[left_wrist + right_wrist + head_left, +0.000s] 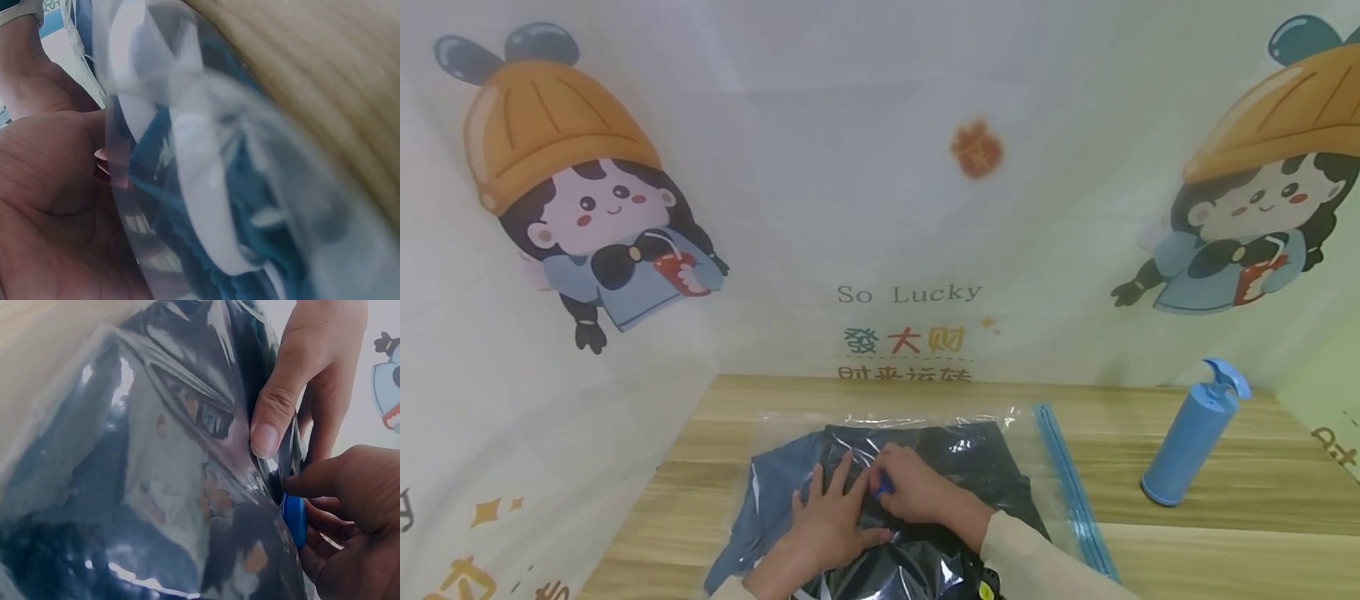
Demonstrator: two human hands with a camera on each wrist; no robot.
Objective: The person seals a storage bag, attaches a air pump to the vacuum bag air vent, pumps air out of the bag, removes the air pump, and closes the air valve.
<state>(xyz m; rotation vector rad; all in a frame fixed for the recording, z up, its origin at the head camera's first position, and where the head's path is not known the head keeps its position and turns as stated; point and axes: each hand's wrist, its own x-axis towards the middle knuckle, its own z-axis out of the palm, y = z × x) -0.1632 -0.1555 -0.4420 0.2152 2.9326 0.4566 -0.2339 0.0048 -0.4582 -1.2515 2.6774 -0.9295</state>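
Observation:
A clear plastic bag (928,575) with dark and blue folded clothes (778,483) inside lies on the table. My left hand (831,529) rests on the bag with its fingers spread. Just to its right, my right hand (921,492) pinches a small blue cap (883,485) on the bag's surface. The right wrist view shows the blue cap (294,519) between the right hand's (356,531) thumb and fingers, with the left hand (300,381) beside it. In the left wrist view, the left palm (56,194) is next to the bag's clear side (206,169).
A blue pump bottle (1191,446) stands on the wooden table (1240,517) at the right. The bag's blue zip strip (1075,492) runs along its right edge. Behind the table hangs a printed backdrop (850,183) with cartoon figures and lettering.

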